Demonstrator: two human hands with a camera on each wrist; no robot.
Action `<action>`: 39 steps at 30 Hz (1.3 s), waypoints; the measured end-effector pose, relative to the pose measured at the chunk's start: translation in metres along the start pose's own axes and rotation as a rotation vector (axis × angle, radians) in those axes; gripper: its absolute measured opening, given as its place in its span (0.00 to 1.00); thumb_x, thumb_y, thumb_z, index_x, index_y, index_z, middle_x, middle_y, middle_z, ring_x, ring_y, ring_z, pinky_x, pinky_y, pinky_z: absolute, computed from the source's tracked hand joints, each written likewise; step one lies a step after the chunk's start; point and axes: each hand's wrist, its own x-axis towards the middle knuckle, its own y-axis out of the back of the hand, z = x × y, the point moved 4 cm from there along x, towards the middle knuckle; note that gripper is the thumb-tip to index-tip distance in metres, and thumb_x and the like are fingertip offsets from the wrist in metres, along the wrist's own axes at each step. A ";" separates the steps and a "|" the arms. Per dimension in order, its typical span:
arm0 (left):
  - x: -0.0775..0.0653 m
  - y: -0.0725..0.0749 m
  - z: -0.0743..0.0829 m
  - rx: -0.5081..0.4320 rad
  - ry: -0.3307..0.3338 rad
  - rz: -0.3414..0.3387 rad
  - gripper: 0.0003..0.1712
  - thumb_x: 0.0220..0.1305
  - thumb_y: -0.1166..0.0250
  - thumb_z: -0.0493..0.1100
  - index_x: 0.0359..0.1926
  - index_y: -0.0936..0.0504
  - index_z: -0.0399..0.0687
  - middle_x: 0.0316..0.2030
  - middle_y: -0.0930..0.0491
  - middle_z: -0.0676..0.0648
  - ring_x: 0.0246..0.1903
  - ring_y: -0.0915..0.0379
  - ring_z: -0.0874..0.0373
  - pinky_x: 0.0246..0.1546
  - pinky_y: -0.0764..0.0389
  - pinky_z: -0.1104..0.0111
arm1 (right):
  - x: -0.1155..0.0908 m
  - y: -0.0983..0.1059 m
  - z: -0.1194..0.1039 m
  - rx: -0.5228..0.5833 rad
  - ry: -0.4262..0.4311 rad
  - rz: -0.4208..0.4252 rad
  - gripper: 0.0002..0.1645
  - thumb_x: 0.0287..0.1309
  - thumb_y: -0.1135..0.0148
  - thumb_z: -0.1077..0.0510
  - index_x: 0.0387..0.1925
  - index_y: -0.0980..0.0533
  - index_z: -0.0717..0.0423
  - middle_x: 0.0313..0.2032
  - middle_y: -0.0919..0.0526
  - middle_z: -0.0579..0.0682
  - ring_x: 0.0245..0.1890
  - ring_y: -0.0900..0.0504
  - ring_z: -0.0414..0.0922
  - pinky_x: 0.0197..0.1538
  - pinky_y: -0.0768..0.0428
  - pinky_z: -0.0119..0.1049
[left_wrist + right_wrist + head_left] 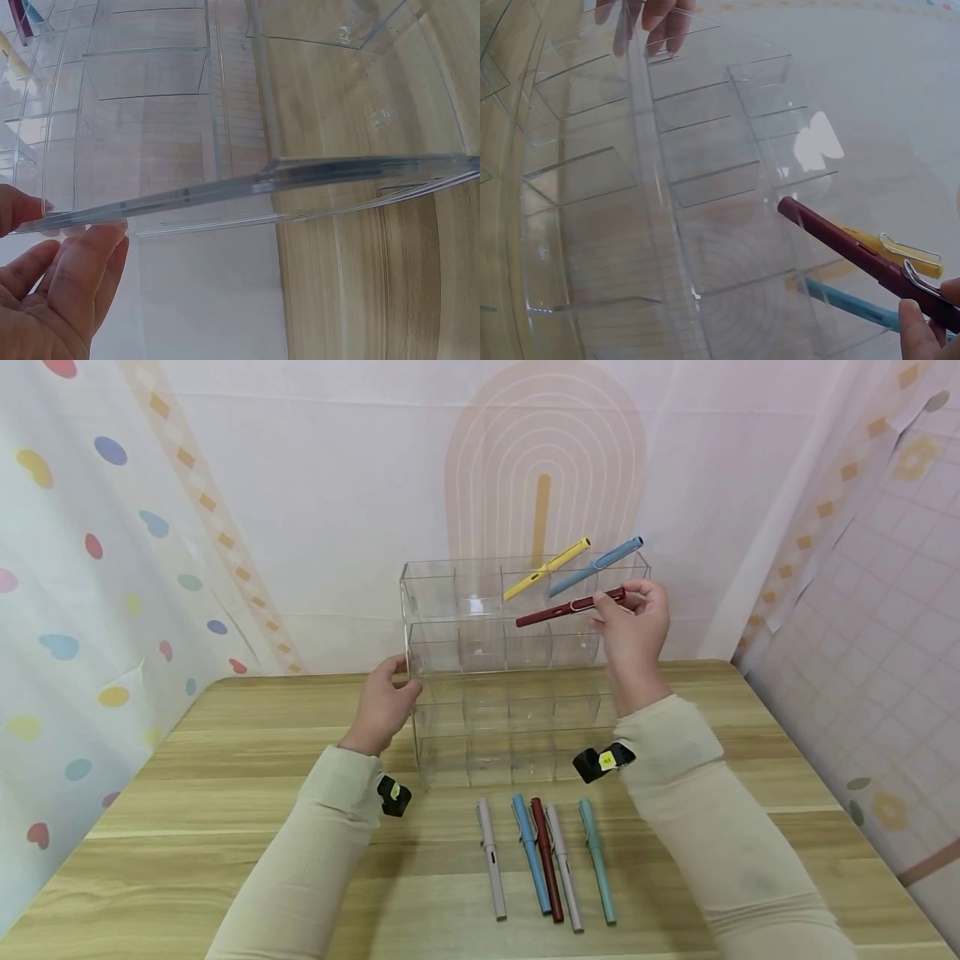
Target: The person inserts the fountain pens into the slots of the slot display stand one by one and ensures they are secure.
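A clear acrylic display rack (486, 675) with tiers of small compartments stands upright on the table. Pinched between thumb and fingers of my right hand (634, 631), a dark red pen (558, 612) is held by its clip end, tilted in front of the top tier. My left hand (384, 703) grips the rack's left side panel (187, 196), thumb on one face and fingers on the other. A yellow pen (547, 568) and a blue pen (597, 566) lean in the top tier, their capped ends sticking out up and to the right.
On the table (262, 752) before the rack lie several pens: a grey one (492, 860), a blue one (531, 856), a dark red one (547, 860), another grey one (564, 868) and a teal one (597, 862). A printed cloth (337, 485) hangs behind the rack.
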 end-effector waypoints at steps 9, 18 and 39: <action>0.000 0.001 0.000 0.002 -0.010 -0.002 0.29 0.68 0.52 0.33 0.70 0.41 0.35 0.65 0.37 0.36 0.59 0.32 0.44 0.36 0.24 0.72 | 0.001 -0.012 0.014 -0.101 0.012 -0.044 0.16 0.59 0.37 0.67 0.44 0.33 0.55 0.38 0.29 0.48 0.35 0.22 0.40 0.35 0.19 0.27; 0.001 0.001 0.000 0.000 -0.008 0.000 0.29 0.68 0.51 0.34 0.70 0.41 0.35 0.65 0.37 0.37 0.59 0.32 0.44 0.38 0.23 0.69 | 0.000 -0.018 0.023 -0.129 0.031 -0.060 0.18 0.58 0.39 0.70 0.48 0.33 0.63 0.35 0.29 0.47 0.36 0.22 0.39 0.37 0.18 0.30; 0.000 0.001 0.001 0.008 0.002 -0.003 0.30 0.68 0.51 0.33 0.70 0.41 0.35 0.65 0.37 0.36 0.60 0.32 0.44 0.38 0.23 0.70 | -0.004 -0.020 0.030 -0.189 0.052 -0.091 0.19 0.57 0.40 0.71 0.49 0.33 0.66 0.36 0.29 0.48 0.38 0.22 0.42 0.39 0.17 0.33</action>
